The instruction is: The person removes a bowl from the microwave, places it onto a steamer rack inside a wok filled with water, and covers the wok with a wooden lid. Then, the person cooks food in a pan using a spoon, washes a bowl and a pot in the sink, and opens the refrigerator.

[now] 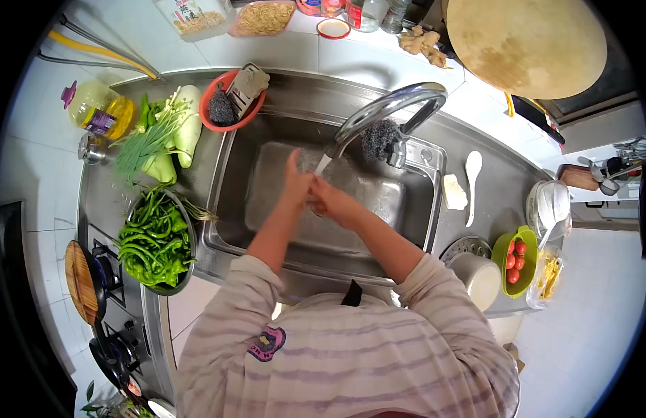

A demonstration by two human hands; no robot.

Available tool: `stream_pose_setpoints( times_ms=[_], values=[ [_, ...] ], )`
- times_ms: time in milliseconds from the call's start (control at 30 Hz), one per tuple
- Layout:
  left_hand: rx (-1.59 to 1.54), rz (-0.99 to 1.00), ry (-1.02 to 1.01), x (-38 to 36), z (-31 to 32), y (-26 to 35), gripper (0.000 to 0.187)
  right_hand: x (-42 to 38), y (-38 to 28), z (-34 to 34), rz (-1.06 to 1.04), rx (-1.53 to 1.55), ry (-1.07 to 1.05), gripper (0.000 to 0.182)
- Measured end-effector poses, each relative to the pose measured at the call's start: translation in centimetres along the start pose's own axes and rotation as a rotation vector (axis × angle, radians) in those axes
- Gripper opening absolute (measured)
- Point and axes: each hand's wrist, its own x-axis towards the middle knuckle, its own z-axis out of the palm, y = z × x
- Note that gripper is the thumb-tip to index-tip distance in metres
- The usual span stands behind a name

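My left hand (296, 184) is over the sink (368, 240), its thumb stretched out toward the back. My right hand (335, 203) touches it from the right, with fingers bent in against the left hand. Their overlap hides some of the fingers, and I see no object between them. A stream of water runs down from the chrome faucet (379, 111) onto the place where the hands meet. A dark scouring pad (381, 141) hangs beside the faucet's base.
Left of the sink stand a bowl of green peppers (154, 240), pale gourds (188, 125) and an oil bottle (110, 115). A red basin (213, 118) holds a grater (248, 87). On the right are a white spoon (472, 184), a cloth (453, 193) and a green basket (501, 254) of tomatoes.
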Motion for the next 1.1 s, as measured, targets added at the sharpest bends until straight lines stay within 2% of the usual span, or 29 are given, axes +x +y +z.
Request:
stream_pose_setpoints(
  times_ms=[33,67,100,133,167,233,267,300,333,367,400,467,500,533,600,633,667,700,733,767,800,833,867,933,1000,1033,1100],
  values=[
    [-0.073,-0.073,0.118,-0.5,-0.9,0.9,0.055,-1.1,0.4,0.0,0.156,-0.009,-0.041,0.069],
    [-0.073,-0.077,0.117,-0.3,-2.4,-0.2,0.055,-1.8,1.4,-0.9,0.152,-0.018,0.103,0.075],
    [0.359,0.091,0.032,0.4,-4.1,-2.0,0.058,-2.2,2.5,-2.8,0.144,-0.031,0.247,0.081],
    [0.790,0.256,-0.057,0.6,-5.3,-3.1,0.060,-3.1,2.7,-5.2,0.096,0.101,0.348,0.079],
    [0.791,0.252,-0.060,-0.1,-6.3,-3.5,0.060,-4.1,2.6,-7.4,0.049,0.235,0.449,0.078],
    [1.457,0.136,-0.447,-2.2,-7.1,-4.1,0.058,-5.4,1.0,-9.8,-0.225,0.490,0.861,0.052],
    [1.457,0.138,-0.449,-3.2,-6.7,-4.0,0.058,-5.4,-0.1,-10.1,-0.284,0.537,0.816,0.047],
    [1.509,0.040,-0.524,-4.3,-5.9,-3.8,0.057,-5.1,-1.0,-10.5,-0.340,0.580,0.768,0.043],
    [1.554,-0.072,-0.586,-5.6,-5.4,-3.8,0.056,-4.1,-1.3,-12.0,-0.302,0.559,0.707,0.046],
    [1.457,-0.087,-0.617,-6.4,-5.4,-4.7,0.055,-3.0,-1.2,-13.2,-0.249,0.533,0.625,0.048],
    [1.361,-0.107,-0.631,-6.8,-5.5,-5.5,0.054,-3.0,-2.6,-13.1,-0.174,0.509,0.688,0.048],
    [1.387,-0.068,-0.778,-7.9,-3.6,-2.1,0.052,-3.8,-5.9,-12.6,-0.045,0.482,0.760,0.046],
    [1.376,-0.070,-0.770,-8.3,-2.9,-0.6,0.052,-4.4,-6.8,-12.6,0.006,0.487,0.783,0.046],
    [1.370,-0.058,-0.766,-8.6,-2.4,1.0,0.052,-5.9,-7.2,-12.6,0.005,0.424,0.681,0.046],
    [1.284,0.183,-0.658,-10.2,-1.5,4.4,0.052,-10.1,-8.1,-10.3,-0.013,0.352,0.564,0.047],
    [1.285,0.186,-0.634,-10.5,-1.2,5.0,0.052,-12.1,-8.7,-7.6,-0.168,0.029,0.573,0.054],
    [0.965,0.208,-0.672,-10.7,-0.9,5.5,0.051,-13.6,-8.8,-6.2,-0.324,-0.292,0.577,0.060],
    [0.645,0.231,-0.704,-11.0,-0.4,6.0,0.051,-12.6,-5.7,-7.3,-0.630,-0.420,0.588,0.053],
    [0.647,0.234,-0.701,-11.5,0.3,6.2,0.051,-11.2,-3.1,-8.5,-0.794,-0.676,0.562,0.056],
    [0.941,0.044,-0.602,-12.4,1.2,6.2,0.050,-10.1,0.2,-9.9,-0.944,-0.936,0.531,0.058],
    [1.225,-0.141,-0.478,-13.1,2.0,6.4,0.050,-8.7,4.8,-11.7,-0.605,-1.341,0.440,0.058],
    [1.224,-0.118,-0.458,-13.1,2.2,3.6,0.050,-7.1,8.0,-13.2,-0.240,-1.711,0.336,0.058],
    [1.491,0.244,-0.314,-12.4,2.0,-1.8,0.050,-6.1,8.9,-13.6,-0.119,-1.674,0.144,0.052],
    [1.739,0.593,-0.164,-12.7,1.8,-4.2,0.051,-7.1,8.5,-11.1,0.014,-1.612,-0.065,0.047],
    [1.283,0.284,-0.394,-13.6,2.3,-1.5,0.056,-11.3,3.1,-4.5,-0.461,-1.223,0.656,0.035],
    [1.283,0.279,-0.394,-14.1,2.2,-1.2,0.056,-11.3,3.3,-4.6,-0.458,-1.222,0.653,0.035],
    [1.061,0.086,-0.499,-14.4,1.0,0.6,0.068,-9.6,2.7,-5.9,-0.326,-1.279,0.515,0.033]
  ],
)
